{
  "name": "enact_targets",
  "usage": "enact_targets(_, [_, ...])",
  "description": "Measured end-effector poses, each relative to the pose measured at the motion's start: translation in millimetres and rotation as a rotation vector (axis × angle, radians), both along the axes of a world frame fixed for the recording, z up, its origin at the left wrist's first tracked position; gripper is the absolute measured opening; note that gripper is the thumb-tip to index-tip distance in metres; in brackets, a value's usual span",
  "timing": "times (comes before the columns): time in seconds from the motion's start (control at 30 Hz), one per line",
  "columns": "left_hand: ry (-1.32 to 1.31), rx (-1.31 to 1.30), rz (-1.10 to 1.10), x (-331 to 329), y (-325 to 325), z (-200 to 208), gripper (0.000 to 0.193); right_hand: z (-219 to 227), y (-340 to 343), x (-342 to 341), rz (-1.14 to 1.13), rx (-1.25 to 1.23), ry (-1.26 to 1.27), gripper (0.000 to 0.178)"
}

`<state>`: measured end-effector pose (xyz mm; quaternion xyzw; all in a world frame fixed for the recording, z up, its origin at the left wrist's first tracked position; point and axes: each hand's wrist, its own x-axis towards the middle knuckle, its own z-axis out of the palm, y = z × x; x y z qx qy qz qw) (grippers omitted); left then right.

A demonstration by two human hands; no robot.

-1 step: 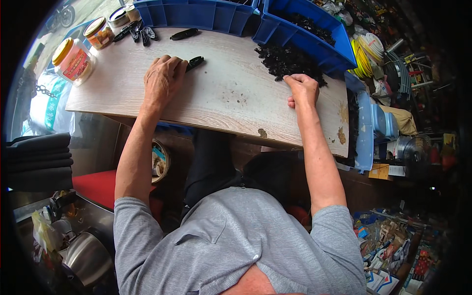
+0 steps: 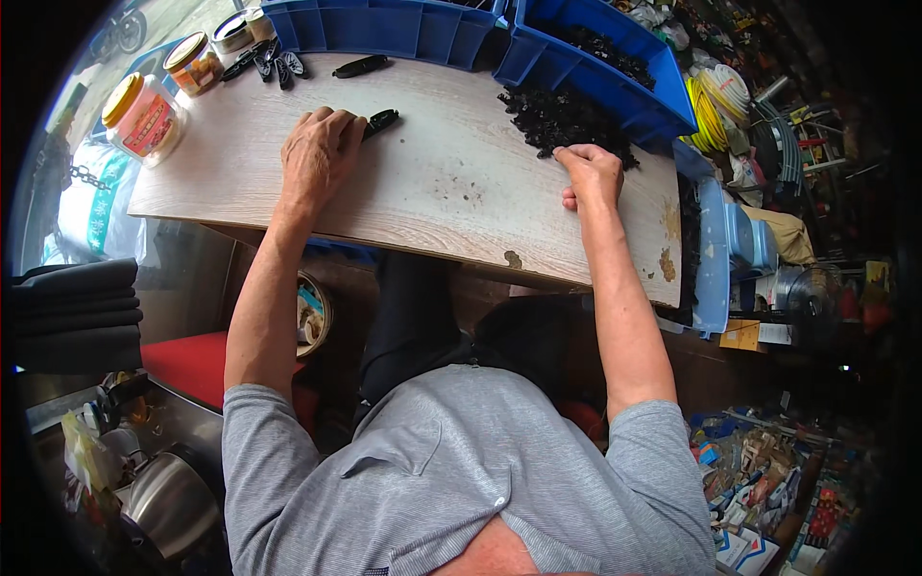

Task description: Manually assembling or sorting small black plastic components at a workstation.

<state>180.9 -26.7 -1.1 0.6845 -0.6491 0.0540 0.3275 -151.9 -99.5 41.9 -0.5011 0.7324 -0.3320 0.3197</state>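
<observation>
My left hand (image 2: 319, 158) rests on the left part of the table with its fingers curled over a long black plastic piece (image 2: 382, 122). One end of that piece sticks out to the right of the fingers; the rest is hidden. At the near edge of a heap of small black parts (image 2: 567, 117), my right hand (image 2: 593, 176) is closed, thumb and forefinger pinched together. Whatever lies between those fingertips is too small to make out. Another long black piece (image 2: 361, 66) lies by itself farther back, and several similar black pieces (image 2: 264, 63) lie together at the far left.
Two blue bins, a left one (image 2: 384, 34) and a right one (image 2: 586, 67) with black parts inside, line the table's (image 2: 432, 206) far side. A yellow-lidded jar (image 2: 144, 120) and a smaller jar (image 2: 192, 65) stand at left. Yellow cable (image 2: 706, 115) hangs beyond the right end.
</observation>
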Motion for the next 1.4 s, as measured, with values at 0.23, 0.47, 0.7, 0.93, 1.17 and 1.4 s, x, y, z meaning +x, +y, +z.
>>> enact_targets(0.23, [0.042,-0.076,-0.005,1,-2,-5,0.024,-9,-8,-6,0.011,0.005,-0.036,0.017])
enact_targets(0.47, [0.051,-0.063,0.009,2,-4,-6,0.022,-6,-6,-4,0.027,0.007,-0.029,0.016])
enact_targets(0.7, [0.096,-0.036,0.013,4,-3,-7,0.022,-8,-5,-6,0.060,-0.019,-0.014,0.013])
enact_targets(0.93, [0.065,-0.043,0.001,9,-4,-9,0.023,-15,-7,-14,0.087,-0.021,-0.089,0.015])
enact_targets(1.17, [0.086,-0.030,0.010,8,-3,-7,0.023,-6,-2,-3,0.024,-0.041,-0.063,0.017])
enact_targets(1.4, [0.142,-0.031,-0.005,10,-4,-7,0.024,-10,-6,-9,0.021,-0.022,-0.124,0.019])
